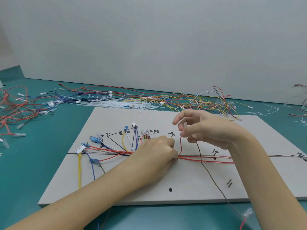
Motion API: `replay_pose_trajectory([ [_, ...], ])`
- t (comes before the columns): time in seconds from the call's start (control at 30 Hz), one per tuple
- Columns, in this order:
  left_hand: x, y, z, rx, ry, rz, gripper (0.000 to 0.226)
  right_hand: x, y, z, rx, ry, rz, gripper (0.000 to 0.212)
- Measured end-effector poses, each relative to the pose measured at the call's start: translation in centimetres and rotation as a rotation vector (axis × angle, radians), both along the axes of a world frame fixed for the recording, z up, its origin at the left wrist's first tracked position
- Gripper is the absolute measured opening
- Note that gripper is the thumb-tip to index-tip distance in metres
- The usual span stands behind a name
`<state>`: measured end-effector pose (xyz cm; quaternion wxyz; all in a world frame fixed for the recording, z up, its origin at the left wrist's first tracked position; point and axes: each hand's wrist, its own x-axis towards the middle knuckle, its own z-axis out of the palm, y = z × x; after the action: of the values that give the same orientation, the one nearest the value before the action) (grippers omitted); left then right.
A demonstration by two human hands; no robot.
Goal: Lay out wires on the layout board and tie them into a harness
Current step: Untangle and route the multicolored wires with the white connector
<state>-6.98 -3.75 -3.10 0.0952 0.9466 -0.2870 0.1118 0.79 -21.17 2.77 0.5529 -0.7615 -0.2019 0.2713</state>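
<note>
Left hand (157, 151) down on layout board (191, 183), knuckles up, fingers curled under; fingertips pinching the wire bundle (206, 158) against the board at the drawn centre line, just where the red wire (180, 146) turns upward. Exact finger placement hidden beneath the hand.

Right hand (204, 128) raised above the board, partly closed: thumb and forefinger pinching a clear-sleeved terminal (184, 126) at the upper end of the red wire; remaining fingers loosely bent, index tip extended toward the left. Also a black wire (209, 173) dropping from under this hand, crossing the bundle and running off the near edge of the board toward a second clear terminal (248, 213) at lower right.

Bundle lying along the centre line, mostly red, passing under the right wrist. Left of the left hand, branches fanned out to marked positions: white connector (80, 149), blue-sleeved terminals (94, 139), yellow wires (79, 170) trailing toward the near edge.

Beyond the board, on the green table (49, 163): loose wires (199, 100) in a long heap, white cable ties (126, 104) piled mid-row.
</note>
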Motion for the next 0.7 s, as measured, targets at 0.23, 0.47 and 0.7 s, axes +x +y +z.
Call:
replay_pose_trajectory([
  [0.23,-0.1,-0.2,-0.2,-0.003,-0.01,0.011,0.032,1.1,-1.2,-1.2,0.245,0.24,-0.195,0.036],
  [0.47,-0.1,-0.2,0.0,0.022,-0.007,0.027,0.034,1.3,-0.8,-2.0,0.436,0.34,-0.156,0.04],
  [0.7,-0.1,-0.3,-0.1,-0.011,-0.025,0.026,0.034,0.6,-0.4,-1.9,0.214,-0.028,-0.166,0.029],
])
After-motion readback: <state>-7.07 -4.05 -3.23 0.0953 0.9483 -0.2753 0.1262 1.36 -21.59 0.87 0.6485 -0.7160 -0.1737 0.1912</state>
